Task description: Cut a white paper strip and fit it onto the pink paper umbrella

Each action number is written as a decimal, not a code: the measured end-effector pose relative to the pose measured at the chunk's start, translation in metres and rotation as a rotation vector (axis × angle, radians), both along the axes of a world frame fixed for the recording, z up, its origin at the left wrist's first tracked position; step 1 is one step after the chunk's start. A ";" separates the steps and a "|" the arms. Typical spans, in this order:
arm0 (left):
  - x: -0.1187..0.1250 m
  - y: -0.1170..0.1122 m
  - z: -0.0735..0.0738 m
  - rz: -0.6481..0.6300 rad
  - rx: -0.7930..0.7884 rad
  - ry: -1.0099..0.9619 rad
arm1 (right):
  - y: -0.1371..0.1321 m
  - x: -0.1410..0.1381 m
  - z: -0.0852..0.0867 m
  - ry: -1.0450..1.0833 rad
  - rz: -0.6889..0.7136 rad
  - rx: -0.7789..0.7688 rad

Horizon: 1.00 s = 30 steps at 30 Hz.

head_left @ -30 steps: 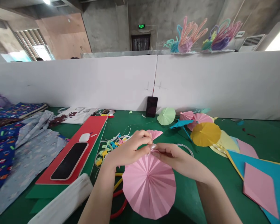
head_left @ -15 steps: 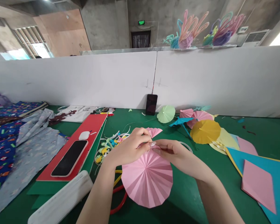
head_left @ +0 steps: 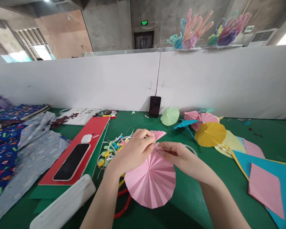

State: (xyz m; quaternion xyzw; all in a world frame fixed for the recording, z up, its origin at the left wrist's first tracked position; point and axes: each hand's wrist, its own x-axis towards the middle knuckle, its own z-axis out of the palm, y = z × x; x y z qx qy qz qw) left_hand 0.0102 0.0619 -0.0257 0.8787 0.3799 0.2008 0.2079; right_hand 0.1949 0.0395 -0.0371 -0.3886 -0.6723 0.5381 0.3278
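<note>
A round pink pleated paper disc point(head_left: 151, 184) hangs below my hands, its folds spreading from a centre near the upper middle. My left hand point(head_left: 136, 151) is closed in a pinch at the disc's top edge, fingers curled over it. From the other side my right hand point(head_left: 180, 156) pinches the same edge, and the fingertips of both hands meet. A smaller pink pleated fan-shaped piece point(head_left: 158, 135) shows just beyond the fingers. Whether it joins the disc is hidden behind my hands.
Paper scraps point(head_left: 109, 149) and a red loop point(head_left: 124, 208) lie left of the disc. A phone point(head_left: 71, 162) rests on a red board point(head_left: 95, 127). To the right are a yellow paper umbrella point(head_left: 210, 134), a green one point(head_left: 170, 116) and pink paper sheets point(head_left: 265, 187).
My left fingers have curled further over the top edge, and the pink disc has risen slightly at its lower rim. My right hand keeps nearly the same place.
</note>
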 end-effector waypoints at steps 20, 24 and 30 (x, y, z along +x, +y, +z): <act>0.007 -0.009 0.008 0.109 -0.024 0.004 | -0.006 -0.009 0.000 -0.157 -0.221 0.159; 0.009 -0.010 0.008 0.116 -0.022 0.000 | -0.009 -0.016 -0.002 -0.263 -0.349 0.290; 0.009 -0.013 0.012 0.119 -0.036 -0.016 | -0.009 -0.019 -0.007 -0.312 -0.419 0.355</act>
